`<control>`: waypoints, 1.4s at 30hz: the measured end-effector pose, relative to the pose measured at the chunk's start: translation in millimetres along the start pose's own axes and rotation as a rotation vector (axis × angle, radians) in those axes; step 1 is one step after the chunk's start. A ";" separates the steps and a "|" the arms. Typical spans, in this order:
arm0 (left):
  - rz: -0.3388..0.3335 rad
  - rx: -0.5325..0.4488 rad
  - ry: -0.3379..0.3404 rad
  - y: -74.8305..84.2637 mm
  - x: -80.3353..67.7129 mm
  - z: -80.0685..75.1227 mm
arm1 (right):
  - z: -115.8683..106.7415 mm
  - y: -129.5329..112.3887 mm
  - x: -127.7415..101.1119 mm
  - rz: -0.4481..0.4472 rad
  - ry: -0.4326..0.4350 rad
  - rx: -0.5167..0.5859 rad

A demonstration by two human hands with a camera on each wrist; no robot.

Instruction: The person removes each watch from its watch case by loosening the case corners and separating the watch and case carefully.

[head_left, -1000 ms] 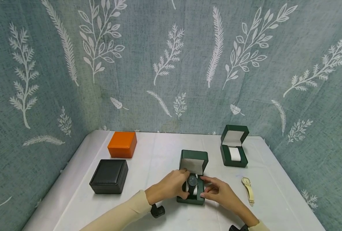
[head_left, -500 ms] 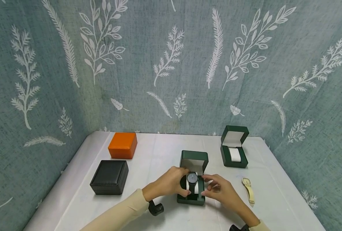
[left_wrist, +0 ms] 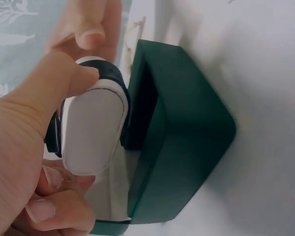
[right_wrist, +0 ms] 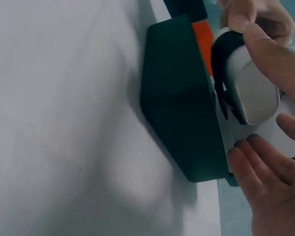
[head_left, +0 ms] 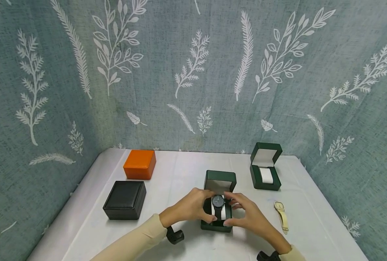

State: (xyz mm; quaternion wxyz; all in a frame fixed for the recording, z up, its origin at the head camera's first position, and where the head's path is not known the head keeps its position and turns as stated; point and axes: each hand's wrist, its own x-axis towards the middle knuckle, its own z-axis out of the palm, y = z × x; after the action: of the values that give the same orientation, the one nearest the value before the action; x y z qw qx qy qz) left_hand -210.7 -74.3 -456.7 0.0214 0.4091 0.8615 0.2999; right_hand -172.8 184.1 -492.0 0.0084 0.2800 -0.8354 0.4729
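Observation:
A black wristwatch (head_left: 218,201) is strapped round a white cushion (left_wrist: 94,130), raised and tilted out of the green watch box (head_left: 217,226), whose lid stands up. My left hand (head_left: 193,206) pinches the watch and cushion from the left, thumb at the near end and fingers at the far end. From the right my right hand (head_left: 245,214) spans the same cushion; its thumb (right_wrist: 268,51) presses on the edge by the strap, while its lower fingers (right_wrist: 255,167) spread loosely apart. The right wrist view shows the cushion's pale side (right_wrist: 257,91) facing the camera.
A second green box (head_left: 266,179) stands with its lid up at the back right, a white cushion inside. Nearer lies a gold wristwatch (head_left: 280,215). On the left are a closed orange box (head_left: 139,165) and a closed black box (head_left: 124,200), all on a white-covered table (head_left: 177,188).
The watch and cushion have come up out of the box, the dial tilting toward the head camera. My right hand has moved left from the box's side onto the cushion.

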 end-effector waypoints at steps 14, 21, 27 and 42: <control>0.027 -0.032 0.009 4.5 -1.6 -4.3 | 3.4 -5.7 5.3 0.043 -0.069 0.018; -0.009 -0.047 0.006 3.8 -2.2 -4.3 | 4.8 -3.2 6.1 0.028 -0.059 0.042; -0.018 -0.123 0.039 0.6 -5.2 -2.9 | 6.3 -1.0 5.3 0.012 -0.031 0.087; -0.020 -0.218 0.074 -12.7 -12.3 1.5 | 8.2 0.6 4.8 0.053 -0.037 0.142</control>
State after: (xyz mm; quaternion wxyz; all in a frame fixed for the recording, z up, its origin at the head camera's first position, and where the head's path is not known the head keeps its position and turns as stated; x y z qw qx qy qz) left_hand -210.9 -88.5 -467.2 0.0371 0.3845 0.8279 0.4066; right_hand -175.1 175.6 -495.7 -0.0396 0.2663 -0.8069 0.5257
